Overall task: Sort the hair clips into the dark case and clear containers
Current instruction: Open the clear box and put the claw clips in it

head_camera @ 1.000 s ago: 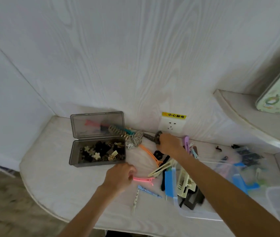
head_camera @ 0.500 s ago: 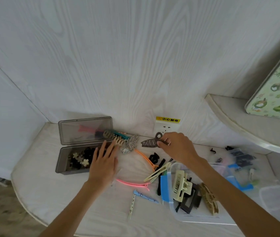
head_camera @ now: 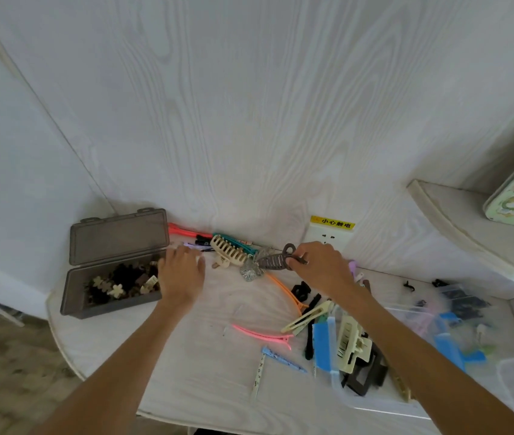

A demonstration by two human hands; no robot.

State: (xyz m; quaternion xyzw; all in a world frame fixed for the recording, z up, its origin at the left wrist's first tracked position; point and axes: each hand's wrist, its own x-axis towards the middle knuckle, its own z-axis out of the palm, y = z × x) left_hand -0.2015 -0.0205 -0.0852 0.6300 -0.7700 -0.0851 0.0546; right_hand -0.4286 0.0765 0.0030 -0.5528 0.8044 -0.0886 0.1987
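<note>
a: what's changed on the left?

b: the left hand (head_camera: 180,273) has let go of the curved pink plastic clip (head_camera: 262,333) and moved up to the open smoky-grey plastic case (head_camera: 109,304); its fingers lie flat and spread over the case's right end, likely steadying it.

a: and the right?

b: the right hand (head_camera: 320,268) has lifted a dark grey toothed claw clip (head_camera: 276,260) off the white table (head_camera: 186,372), pinching it by its looped end above the pile by the wall. small flower clips already fill the case.
</note>
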